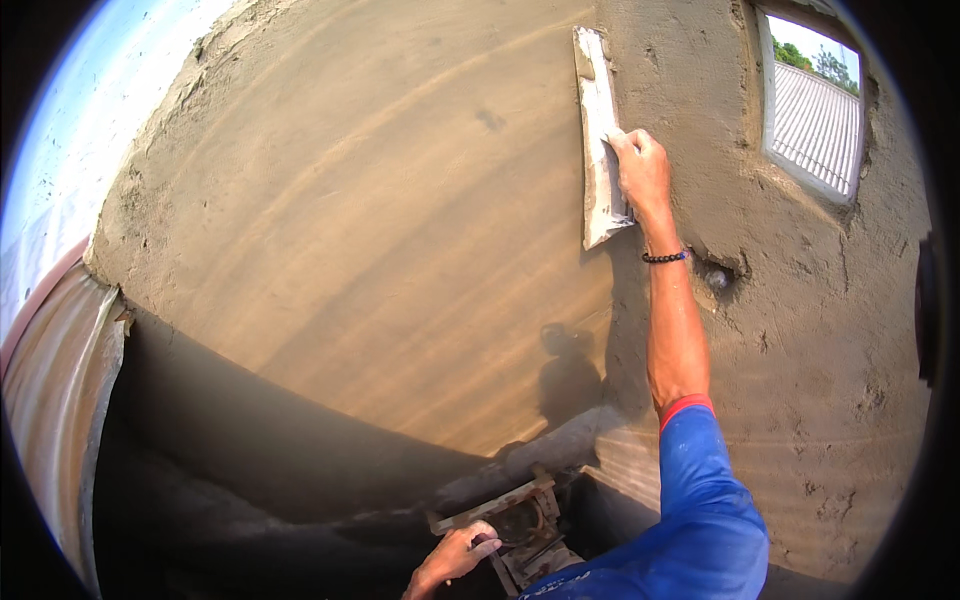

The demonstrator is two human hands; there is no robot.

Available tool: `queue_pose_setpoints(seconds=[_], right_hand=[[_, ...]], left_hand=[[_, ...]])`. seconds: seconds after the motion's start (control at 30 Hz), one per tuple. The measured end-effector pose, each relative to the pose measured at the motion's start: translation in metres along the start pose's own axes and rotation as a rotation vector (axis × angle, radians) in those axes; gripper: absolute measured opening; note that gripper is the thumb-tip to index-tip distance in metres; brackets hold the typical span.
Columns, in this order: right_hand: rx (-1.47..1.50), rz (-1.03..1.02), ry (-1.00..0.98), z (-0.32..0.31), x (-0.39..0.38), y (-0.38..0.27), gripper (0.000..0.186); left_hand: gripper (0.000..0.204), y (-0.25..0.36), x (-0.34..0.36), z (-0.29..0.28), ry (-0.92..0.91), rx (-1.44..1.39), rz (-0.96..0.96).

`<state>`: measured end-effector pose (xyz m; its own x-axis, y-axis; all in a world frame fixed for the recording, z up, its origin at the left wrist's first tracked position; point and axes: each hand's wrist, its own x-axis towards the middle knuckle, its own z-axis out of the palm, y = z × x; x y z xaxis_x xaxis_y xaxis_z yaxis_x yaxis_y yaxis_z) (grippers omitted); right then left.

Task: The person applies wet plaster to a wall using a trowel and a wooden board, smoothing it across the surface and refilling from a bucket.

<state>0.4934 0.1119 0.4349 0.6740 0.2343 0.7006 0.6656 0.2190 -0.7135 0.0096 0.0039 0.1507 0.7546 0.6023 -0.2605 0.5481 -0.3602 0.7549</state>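
My right hand (pixel 645 175) reaches up on a stretched arm and grips a long plastering float (pixel 598 130), light-coloured and smeared with mortar. The float stands nearly upright against the plastered wall (pixel 400 210), close to the inner corner. Its handle is mostly hidden by my fingers. Low in the view, my left hand (pixel 462 555) is closed beside a worn, mortar-stained frame (pixel 520 525), perhaps wooden. What its fingers hold there I cannot make out.
A rough side wall (pixel 790 330) on the right has a window opening (pixel 815 110) and a small hole (pixel 718 275) near my wrist. Corrugated sheeting (pixel 60 380) edges the lower left. Deep shadow covers the area below the wall.
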Motion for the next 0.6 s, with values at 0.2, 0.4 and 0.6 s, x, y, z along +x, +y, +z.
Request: queue_pose_setpoints(seconds=[0.2,0.4,0.6], right_hand=[[0.000,-0.274,-0.279,0.063,-0.099,-0.048,0.033],[-0.050,-0.405,-0.526,0.055,-0.151,-0.019,0.038],[-0.121,-0.166,0.028,0.000,0.056,-0.063,0.038]], left_hand=[[0.026,0.002,0.010,-0.006,0.080,-0.013,0.080],[0.029,0.046,0.040,-0.007,-0.039,0.035,0.264],[0.033,0.028,0.017,-0.001,-0.034,-0.012,0.069]])
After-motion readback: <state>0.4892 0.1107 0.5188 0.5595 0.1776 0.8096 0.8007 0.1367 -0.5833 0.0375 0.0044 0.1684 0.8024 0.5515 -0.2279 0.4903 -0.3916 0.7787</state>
